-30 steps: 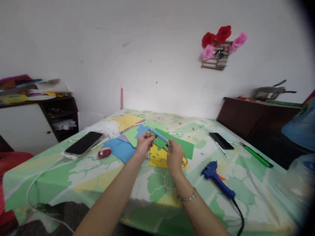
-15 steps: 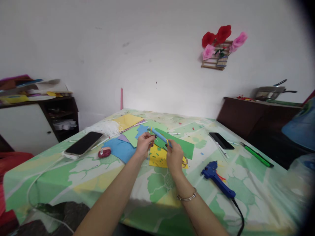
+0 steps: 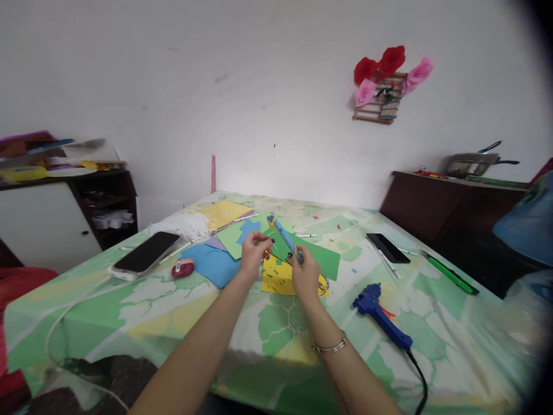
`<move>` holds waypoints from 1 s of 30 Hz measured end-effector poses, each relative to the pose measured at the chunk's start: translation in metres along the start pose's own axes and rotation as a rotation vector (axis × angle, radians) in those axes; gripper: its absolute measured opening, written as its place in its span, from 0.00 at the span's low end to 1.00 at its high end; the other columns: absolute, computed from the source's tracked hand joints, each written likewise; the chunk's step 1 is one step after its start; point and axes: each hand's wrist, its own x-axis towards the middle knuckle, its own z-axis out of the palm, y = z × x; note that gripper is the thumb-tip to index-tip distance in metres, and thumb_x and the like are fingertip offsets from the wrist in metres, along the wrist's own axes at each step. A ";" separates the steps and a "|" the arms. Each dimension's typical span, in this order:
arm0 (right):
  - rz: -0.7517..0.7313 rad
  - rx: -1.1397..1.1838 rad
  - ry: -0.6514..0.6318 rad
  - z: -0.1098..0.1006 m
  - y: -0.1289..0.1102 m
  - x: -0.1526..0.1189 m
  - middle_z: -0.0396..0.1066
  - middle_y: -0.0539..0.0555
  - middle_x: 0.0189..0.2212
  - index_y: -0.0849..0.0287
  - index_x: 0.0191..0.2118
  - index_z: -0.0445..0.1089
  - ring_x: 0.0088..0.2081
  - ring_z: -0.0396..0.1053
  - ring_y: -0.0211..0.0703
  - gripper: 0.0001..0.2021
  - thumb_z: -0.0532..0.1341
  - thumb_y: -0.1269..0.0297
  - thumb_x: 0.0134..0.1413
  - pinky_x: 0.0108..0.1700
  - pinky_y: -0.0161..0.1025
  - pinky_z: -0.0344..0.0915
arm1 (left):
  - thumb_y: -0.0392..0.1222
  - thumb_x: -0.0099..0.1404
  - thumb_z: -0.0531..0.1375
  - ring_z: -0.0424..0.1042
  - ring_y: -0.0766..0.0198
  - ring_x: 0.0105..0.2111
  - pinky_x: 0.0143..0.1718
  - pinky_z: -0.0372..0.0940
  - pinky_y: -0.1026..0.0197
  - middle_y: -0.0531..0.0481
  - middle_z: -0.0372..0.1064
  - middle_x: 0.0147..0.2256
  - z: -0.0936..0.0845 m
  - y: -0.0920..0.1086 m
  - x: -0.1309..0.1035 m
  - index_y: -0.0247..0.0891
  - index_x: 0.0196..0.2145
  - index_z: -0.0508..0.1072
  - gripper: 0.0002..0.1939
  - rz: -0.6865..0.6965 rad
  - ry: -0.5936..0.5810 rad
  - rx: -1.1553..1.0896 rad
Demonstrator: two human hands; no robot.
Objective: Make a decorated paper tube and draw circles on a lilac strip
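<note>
Patterned tablecloth (image 3: 276,323) against a pale wall (image 3: 242,104), right fingers round a blue tube (image 3: 285,235), left fingers (image 3: 268,244) apparently pinching something thin.

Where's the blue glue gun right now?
In the head view, the blue glue gun lies on the tablecloth at the right, nearer the person than the black phone.

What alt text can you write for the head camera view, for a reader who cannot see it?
A person's right hand holds a blue paper tube with yellow bands, and the left hand is beside it, above colored paper sheets; a blue glue gun lies to the right.
</note>
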 end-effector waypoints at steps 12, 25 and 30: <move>-0.028 0.227 -0.186 0.005 -0.004 -0.004 0.73 0.52 0.26 0.60 0.37 0.69 0.26 0.69 0.41 0.08 0.57 0.63 0.53 0.29 0.36 0.64 | 0.43 0.66 0.57 0.69 0.69 0.27 0.27 0.67 0.64 0.51 0.69 0.31 0.005 -0.009 0.000 0.31 0.37 0.70 0.10 -0.036 -0.263 0.051; -0.249 0.260 -0.089 -0.009 -0.019 -0.005 0.61 0.59 0.49 0.55 0.49 0.66 0.52 0.60 0.49 0.16 0.56 0.65 0.53 0.47 0.46 0.63 | 0.41 0.64 0.59 0.66 0.71 0.23 0.25 0.64 0.66 0.56 0.64 0.23 0.009 -0.010 -0.004 0.32 0.27 0.68 0.11 0.099 -0.261 0.185; -0.253 0.306 -0.108 -0.010 -0.019 -0.005 0.62 0.58 0.48 0.56 0.50 0.64 0.48 0.64 0.46 0.16 0.55 0.66 0.55 0.45 0.43 0.65 | 0.40 0.63 0.60 0.69 0.69 0.27 0.29 0.67 0.64 0.54 0.68 0.27 0.009 -0.013 -0.006 0.32 0.29 0.70 0.09 0.114 -0.282 0.215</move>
